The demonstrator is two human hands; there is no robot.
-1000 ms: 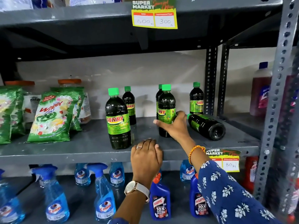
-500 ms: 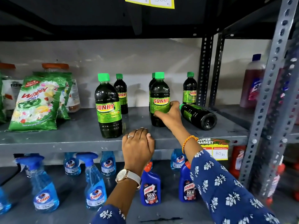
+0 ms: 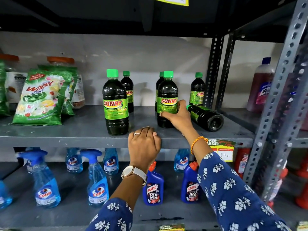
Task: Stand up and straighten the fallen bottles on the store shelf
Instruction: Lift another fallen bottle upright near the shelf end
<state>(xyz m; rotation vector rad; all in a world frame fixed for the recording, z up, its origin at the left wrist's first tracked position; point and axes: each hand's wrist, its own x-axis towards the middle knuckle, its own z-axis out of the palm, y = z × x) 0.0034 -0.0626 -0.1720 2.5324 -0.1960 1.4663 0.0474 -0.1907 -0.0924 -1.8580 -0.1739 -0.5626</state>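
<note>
Several dark Sunny bottles with green caps stand on the grey middle shelf (image 3: 66, 135). One upright bottle (image 3: 115, 104) stands front left. My right hand (image 3: 177, 116) is wrapped around the lower part of another upright bottle (image 3: 167, 95) at front centre. Just right of it one bottle (image 3: 206, 117) lies on its side, base toward me, cap toward the back. Three more upright bottles stand behind: one (image 3: 129, 90), one (image 3: 160, 84) mostly hidden, one (image 3: 197, 90) at the back right. My left hand (image 3: 144, 144) rests curled over the shelf's front edge, holding no bottle.
Green Wheel detergent bags (image 3: 41, 97) and orange-lidded jars (image 3: 66, 64) fill the shelf's left. Below are blue Colin spray bottles (image 3: 97, 179) and Harpic bottles (image 3: 154, 187). Perforated metal uprights (image 3: 276, 100) stand at right, with a pink-liquid bottle (image 3: 261, 84) behind them. A price tag (image 3: 222, 150) hangs on the edge.
The view has tilted down and come closer. My right hand has shifted up the centre bottle's side and turned its label to face forward. My left hand stays on the edge.
</note>
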